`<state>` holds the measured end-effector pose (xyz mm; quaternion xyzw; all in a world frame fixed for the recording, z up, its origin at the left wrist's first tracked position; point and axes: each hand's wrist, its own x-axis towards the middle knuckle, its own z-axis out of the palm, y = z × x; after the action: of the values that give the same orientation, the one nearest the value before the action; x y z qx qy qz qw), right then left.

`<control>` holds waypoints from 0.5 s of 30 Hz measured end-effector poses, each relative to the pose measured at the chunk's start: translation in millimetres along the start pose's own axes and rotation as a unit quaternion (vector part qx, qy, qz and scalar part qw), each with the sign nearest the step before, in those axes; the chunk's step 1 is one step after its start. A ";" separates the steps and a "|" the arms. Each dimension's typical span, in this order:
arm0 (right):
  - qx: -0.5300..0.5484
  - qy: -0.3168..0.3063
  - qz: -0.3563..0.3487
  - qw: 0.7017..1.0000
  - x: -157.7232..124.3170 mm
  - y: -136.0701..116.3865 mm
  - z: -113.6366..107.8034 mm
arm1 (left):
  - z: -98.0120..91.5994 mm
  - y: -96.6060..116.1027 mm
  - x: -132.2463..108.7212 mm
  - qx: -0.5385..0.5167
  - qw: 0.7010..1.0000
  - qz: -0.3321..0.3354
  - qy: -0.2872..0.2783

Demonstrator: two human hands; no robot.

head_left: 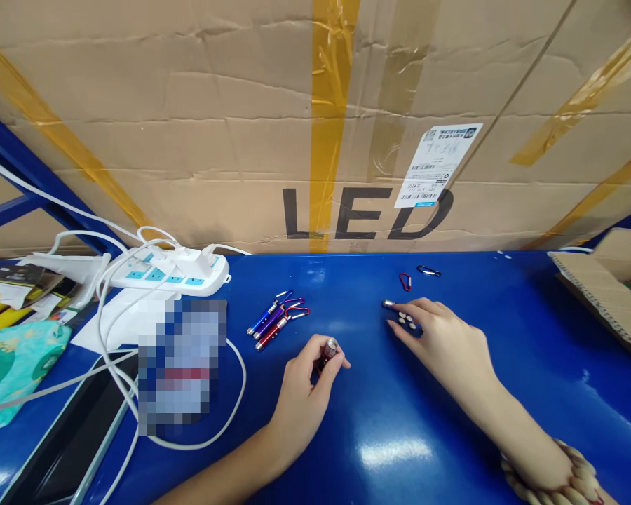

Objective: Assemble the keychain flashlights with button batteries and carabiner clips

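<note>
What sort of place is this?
Probably a storeroom or workshop bench: a glossy blue tabletop, a large brown cardboard box printed "LED" behind it, and a white plastic power strip with blue sockets.

L hand [305,382] curled in a pinch, R hand [449,340] out fwd, palm-dn, thumb [406,335] & index [407,309] parted

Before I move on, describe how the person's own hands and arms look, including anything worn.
Both the left hand and right hand are bare, without gloves. No sleeve shows on either forearm. The right wrist wears a chunky beige bracelet of rounded, bead-like pieces; no bracelet shows on the left.
</note>
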<state>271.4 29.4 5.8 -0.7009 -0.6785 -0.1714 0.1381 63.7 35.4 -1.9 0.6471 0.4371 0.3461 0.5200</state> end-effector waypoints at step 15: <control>0.064 -0.115 0.042 0.990 -2.6 1.2 3.1 | -0.6 2.2 0.3 -0.004 1.000 0.001 -0.002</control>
<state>272.7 28.3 1.9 -0.7337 -0.6692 -0.0398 0.1109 63.8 35.6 0.4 0.6460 0.4336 0.3472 0.5235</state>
